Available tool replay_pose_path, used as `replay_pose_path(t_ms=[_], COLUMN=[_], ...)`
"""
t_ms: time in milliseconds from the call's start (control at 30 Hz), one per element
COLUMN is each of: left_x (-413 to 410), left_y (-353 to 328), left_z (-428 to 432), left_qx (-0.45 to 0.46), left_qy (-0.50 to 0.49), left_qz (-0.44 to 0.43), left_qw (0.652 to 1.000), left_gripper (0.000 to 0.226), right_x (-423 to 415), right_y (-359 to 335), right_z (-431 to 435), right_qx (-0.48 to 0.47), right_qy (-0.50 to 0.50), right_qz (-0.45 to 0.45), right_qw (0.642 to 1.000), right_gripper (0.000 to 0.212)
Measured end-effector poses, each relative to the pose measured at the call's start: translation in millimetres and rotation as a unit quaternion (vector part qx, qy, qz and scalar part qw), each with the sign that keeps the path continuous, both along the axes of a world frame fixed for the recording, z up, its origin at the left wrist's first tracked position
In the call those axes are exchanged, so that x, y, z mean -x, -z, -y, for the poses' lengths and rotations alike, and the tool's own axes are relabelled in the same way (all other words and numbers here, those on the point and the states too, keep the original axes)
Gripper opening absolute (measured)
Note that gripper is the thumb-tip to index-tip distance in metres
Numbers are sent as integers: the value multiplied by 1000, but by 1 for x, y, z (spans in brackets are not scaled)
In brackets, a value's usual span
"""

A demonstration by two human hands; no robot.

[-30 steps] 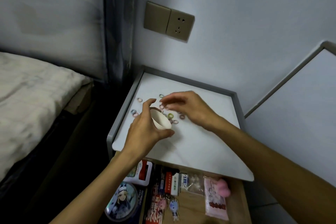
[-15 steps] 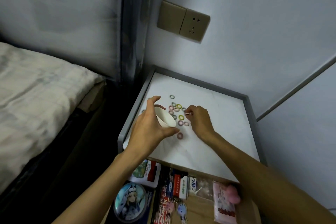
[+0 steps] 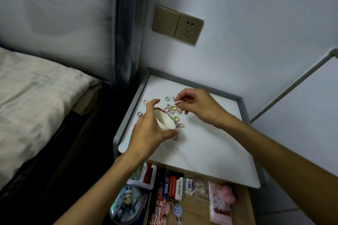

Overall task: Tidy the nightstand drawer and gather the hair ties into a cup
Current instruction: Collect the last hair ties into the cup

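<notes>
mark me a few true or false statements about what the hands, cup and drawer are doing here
1. The left hand holds the cup. True.
2. The cup stands upright. False: it is tilted in the left hand.
3. The right hand pinches a pink hair tie. True.
4. Every hair tie is already in the cup. False: many hair ties lie loose on the nightstand top.
5. The drawer is closed. False: it is pulled open, with packets and other small items inside.
</notes>
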State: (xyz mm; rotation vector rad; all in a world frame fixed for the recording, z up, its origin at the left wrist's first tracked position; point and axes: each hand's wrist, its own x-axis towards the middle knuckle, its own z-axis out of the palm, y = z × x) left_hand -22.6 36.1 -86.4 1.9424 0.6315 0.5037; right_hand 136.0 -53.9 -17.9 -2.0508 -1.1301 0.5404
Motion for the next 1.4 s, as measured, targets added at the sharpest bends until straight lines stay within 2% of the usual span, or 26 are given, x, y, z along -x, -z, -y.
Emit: replay_pose_path(t_ms=[133,200,300,367,433,500,567,633,733,800,900,1033,1100,1200,1267,1333,1400], left_x=[-2,0,4,7,10,12,14,15,15,14,13,13,12,11,11,11,12], left_y=[2,2,-2,-4,-6,-7,-7,-7,-6,-5,-4,-3,-3,-3,-3,-3,-2], left_z=[2,1,-4,-9,-15,-22,-27,-29,-30,-30,-29,-27,-26,-24,-23,-22,-24], left_qx=[7,10,11,15,15,10,3,0,-1,-1,-2,1,-1,0,8,19,26], left_qy=[24,13,-12,-23,-36,-51,-57,-61,-62,-62,-60,-55,-55,-52,-45,-35,-39], left_qz=[15,15,13,20,24,20,21,22,20,17,16,18,17,17,22,28,34], left_qw=[1000,1000,1000,999,999,998,998,998,998,998,998,998,998,998,999,999,998], left_gripper=[103,103,102,101,101,102,104,106,106,106,105,102,103,102,102,102,101], right_x=[27,23,-8,-32,-50,-54,-51,-41,-31,-30,-36,-41,-35,-8,17,34,38], right_y=[4,2,7,27,52,77,94,101,106,110,111,82,53,12,0,1,0], right_z=[-3,-3,-3,-5,-10,-20,-32,-46,-60,-62,-56,-46,-43,-43,-43,-43,-45], right_qx=[133,89,1,37,120,171,160,129,115,134,153,88,30,-17,3,73,95], right_qy=[-140,-108,17,95,140,152,157,166,187,186,171,180,161,45,-49,-136,-180], right_qz=[103,75,28,68,98,87,82,94,116,140,158,118,91,57,53,96,88], right_qw=[976,987,999,993,978,970,971,973,969,963,960,973,982,997,997,983,975], right_gripper=[25,24,13,11,20,33,37,29,4,13,15,13,8,6,11,27,39])
